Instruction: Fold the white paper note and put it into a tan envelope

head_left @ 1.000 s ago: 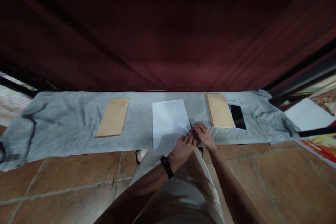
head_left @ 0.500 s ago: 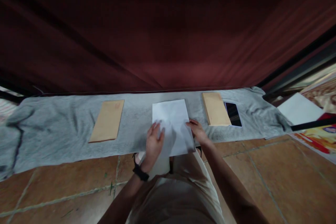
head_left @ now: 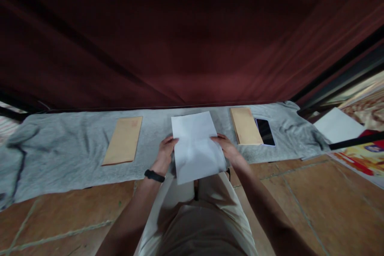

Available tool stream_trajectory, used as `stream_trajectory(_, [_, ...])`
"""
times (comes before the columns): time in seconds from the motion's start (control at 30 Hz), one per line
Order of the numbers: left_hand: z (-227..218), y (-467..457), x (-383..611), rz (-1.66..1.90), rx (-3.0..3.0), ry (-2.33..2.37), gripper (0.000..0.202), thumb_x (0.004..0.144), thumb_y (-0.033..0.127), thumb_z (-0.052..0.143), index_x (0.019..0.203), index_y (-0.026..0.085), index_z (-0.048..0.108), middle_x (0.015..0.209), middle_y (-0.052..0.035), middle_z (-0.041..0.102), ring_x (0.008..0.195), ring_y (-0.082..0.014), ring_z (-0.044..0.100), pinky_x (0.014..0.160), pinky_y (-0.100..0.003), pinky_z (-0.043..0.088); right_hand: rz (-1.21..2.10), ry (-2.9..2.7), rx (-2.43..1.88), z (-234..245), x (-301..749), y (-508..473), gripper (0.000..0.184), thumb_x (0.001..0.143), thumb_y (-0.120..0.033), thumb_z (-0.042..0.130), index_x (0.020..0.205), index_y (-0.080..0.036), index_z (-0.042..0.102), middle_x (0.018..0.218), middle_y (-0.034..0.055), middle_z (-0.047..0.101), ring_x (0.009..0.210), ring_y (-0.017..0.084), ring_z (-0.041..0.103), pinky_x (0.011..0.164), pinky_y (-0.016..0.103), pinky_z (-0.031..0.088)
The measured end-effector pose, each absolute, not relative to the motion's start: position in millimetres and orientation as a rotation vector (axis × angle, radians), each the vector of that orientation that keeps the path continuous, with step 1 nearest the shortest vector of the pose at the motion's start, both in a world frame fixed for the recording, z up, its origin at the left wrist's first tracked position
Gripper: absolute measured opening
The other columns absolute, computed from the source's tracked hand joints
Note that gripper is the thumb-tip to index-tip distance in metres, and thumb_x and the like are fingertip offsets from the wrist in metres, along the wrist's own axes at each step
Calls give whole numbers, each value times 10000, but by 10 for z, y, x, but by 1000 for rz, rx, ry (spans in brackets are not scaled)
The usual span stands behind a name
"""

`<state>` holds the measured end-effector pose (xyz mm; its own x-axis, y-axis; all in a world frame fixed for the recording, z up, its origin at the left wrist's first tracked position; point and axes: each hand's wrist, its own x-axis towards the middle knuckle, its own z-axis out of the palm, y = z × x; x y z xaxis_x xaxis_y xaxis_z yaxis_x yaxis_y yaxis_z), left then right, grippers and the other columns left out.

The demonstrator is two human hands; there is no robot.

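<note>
A white sheet of paper point(head_left: 196, 148) is held at its two side edges in front of my body. My left hand point(head_left: 167, 149) grips the left edge, thumb on top and fingers underneath. On the opposite edge my right hand point(head_left: 224, 145) pinches the paper the same way. Whether it is one sheet or more, I cannot tell. To the left lies a brown envelope point(head_left: 123, 141) flat on the grey cloth. Right of the paper sits a stack of brown envelopes point(head_left: 246, 126), partly against a dark-screened phone point(head_left: 265, 132).
The grey cloth point(head_left: 75, 144) covers a long narrow surface before a dark red curtain point(head_left: 192, 48). At the right are another white sheet point(head_left: 339, 125), a black bar point(head_left: 357, 142) and a colourful printed package point(head_left: 366, 158). Brown floor tiles point(head_left: 288, 196) show below.
My left hand has moved from over the paper to its left edge and closed on it. The paper has tilted slightly. My right hand stays at the right edge.
</note>
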<state>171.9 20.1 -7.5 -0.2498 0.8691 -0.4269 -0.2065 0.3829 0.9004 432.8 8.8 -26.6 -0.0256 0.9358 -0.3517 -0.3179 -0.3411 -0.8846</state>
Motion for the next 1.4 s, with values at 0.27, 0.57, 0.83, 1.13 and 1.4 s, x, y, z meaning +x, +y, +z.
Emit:
stream_trajectory(0.27, [724, 681, 1621, 1225, 1070, 1277, 239, 575, 312, 822, 639, 168, 642, 607, 23, 632, 564, -101, 526, 553, -223, 383, 1489, -918, -1168, 544, 4471, 657, 357, 558, -336, 853, 859, -183, 735, 798, 11, 765, 751, 196, 688, 778, 328, 516])
stream_trajectory(0.57, [827, 650, 1579, 1483, 1612, 1091, 98, 746, 242, 715, 834, 200, 715, 1067, -62, 733, 1011, -212, 672, 903, -352, 518, 943, -1318, -1028, 704, 4584, 843, 238, 688, -386, 764, 860, -226, 728, 1205, 55, 697, 1105, 247, 637, 984, 378, 465])
stream_trajectory(0.83, [-209, 326, 1503, 1088, 1813, 1326, 191, 824, 156, 544, 907, 233, 698, 1253, -71, 701, 1197, -227, 640, 1076, -441, 466, 677, -1768, -1374, -215, 4649, 550, 285, 852, -193, 578, 1054, -252, 772, 1342, 55, 655, 1249, 239, 589, 1115, 424, 425])
stream_trajectory(1.13, [-561, 176, 1291, 756, 2054, 1396, 400, 861, 66, 422, 1039, 259, 725, 1383, -22, 649, 1290, -198, 597, 1169, -459, 423, 500, -1979, -1445, -678, 4708, 122, 469, 916, -86, 415, 1253, -227, 709, 1411, 75, 624, 1332, 213, 552, 1154, 452, 441])
stream_trajectory(1.4, [-434, 225, 1567, 798, 2340, 1506, 527, 902, 42, 354, 1327, 197, 624, 1494, -74, 556, 1438, -208, 451, 1231, -467, 352, 409, -2061, -1416, -600, 3932, 173, 437, 1004, -229, 423, 1407, -204, 592, 1512, 82, 535, 1432, 221, 448, 1198, 443, 386])
